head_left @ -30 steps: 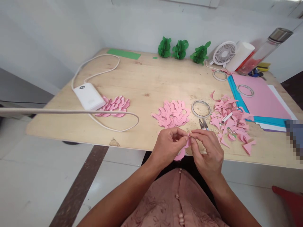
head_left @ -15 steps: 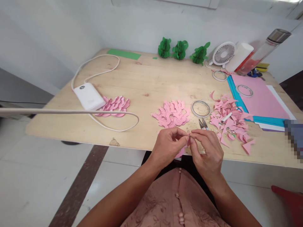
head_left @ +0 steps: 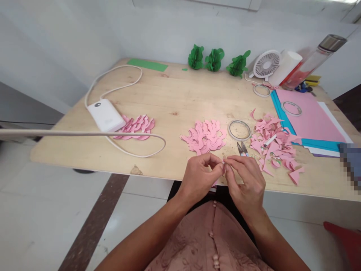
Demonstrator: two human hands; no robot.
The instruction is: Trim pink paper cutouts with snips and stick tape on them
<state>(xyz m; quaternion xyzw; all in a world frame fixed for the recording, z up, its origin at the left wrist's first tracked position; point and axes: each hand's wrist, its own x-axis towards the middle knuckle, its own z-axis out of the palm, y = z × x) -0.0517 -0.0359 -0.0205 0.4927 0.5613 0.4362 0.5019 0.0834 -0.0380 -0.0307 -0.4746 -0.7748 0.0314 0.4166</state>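
Close together at the table's front edge, my two hands pinch a small pink paper cutout (head_left: 223,170), mostly hidden by the fingers. My left hand (head_left: 200,174) grips it between thumb and forefinger. Opposite, my right hand (head_left: 246,178) has its thumb and fingertips closed on the same piece. Just beyond my hands lie a pile of pink paper cutouts (head_left: 203,136), a roll of tape (head_left: 239,130) and small scissors (head_left: 242,148), whose handles are hidden by my right hand.
Pink scraps (head_left: 275,145) spread on the right, beside stacked coloured sheets (head_left: 313,116). A white power bank (head_left: 107,116) with a looping cable stands left, by more pink cutouts (head_left: 138,127). Green paper shapes (head_left: 214,60), a fan (head_left: 267,64) and a bottle (head_left: 316,62) line the back.
Both hands have shifted slightly, still pinching together. Less of the pink cutout shows below the fingers now. Everything else on the table stays in place.
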